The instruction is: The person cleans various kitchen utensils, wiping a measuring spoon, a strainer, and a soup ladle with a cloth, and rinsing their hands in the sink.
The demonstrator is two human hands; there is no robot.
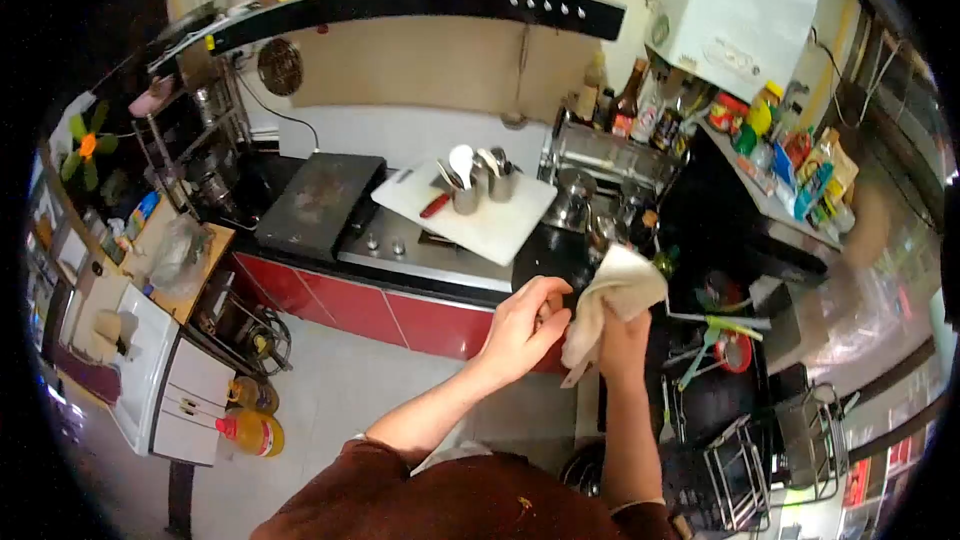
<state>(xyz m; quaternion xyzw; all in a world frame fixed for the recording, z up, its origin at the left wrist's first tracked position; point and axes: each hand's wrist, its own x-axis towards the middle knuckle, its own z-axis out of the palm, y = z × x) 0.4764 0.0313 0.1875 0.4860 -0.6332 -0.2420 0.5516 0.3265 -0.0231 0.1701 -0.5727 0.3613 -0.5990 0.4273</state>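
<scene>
A cream-white cloth (618, 290) hangs in folds in front of me, over the dark counter on the right. My right hand (624, 340) is closed round it from below, and the cloth hides most of the fingers. Just left of the cloth is my left hand (528, 328), its fingers curled in towards the thumb. Whatever those fingers hold, if anything, is hidden. Beyond the hands, a white cutting board (510, 225) lies across the stove (400, 255). On it stand metal cups (465, 200) with utensils, a white spoon (461, 162) and a red-handled tool (435, 205).
A dark flat cover (322, 202) lies left on the stove. Bottles (630, 100) and a metal rack (615, 155) fill the back corner. Right of me are green-handled tools (712, 340) and wire racks (738, 475). Oil jugs (255, 432) stand on the floor at left.
</scene>
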